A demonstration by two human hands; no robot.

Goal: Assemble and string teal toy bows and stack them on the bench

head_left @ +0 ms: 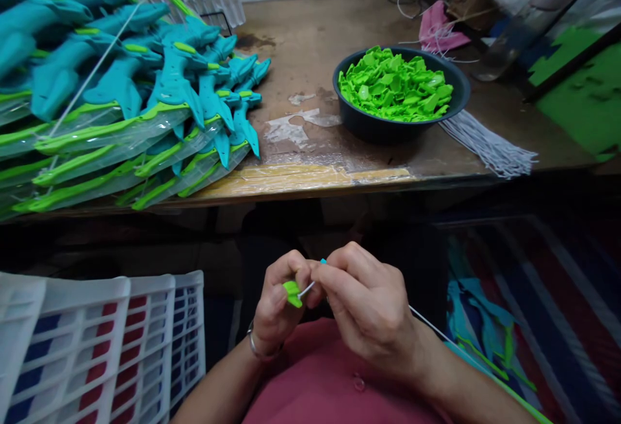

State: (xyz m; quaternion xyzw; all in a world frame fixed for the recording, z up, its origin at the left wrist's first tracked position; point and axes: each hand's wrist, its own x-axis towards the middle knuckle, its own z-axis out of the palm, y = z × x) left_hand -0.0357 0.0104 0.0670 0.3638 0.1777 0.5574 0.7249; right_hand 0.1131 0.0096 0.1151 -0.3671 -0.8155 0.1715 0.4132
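Observation:
My left hand [286, 294] pinches a small bright green plastic piece [293, 294] in front of my body. A thin white cord [306, 290] runs from this piece to the closed fingers of my right hand [363, 294]. Both hands touch at the fingertips. A tiny bit of blue [323, 261] shows between them; what it belongs to is hidden. More white cord emerges behind my right wrist, where a blue and green plastic part [485, 366] lies partly under the forearm.
Blue and green plastic toy bodies [169, 81] are piled at the table's left. A dark bowl [463, 90] holds many green pieces. Beside it lies a bundle of white cords [490, 142]. A white plastic crate [121, 288] stands lower left; a clear bottle [509, 39] is at right.

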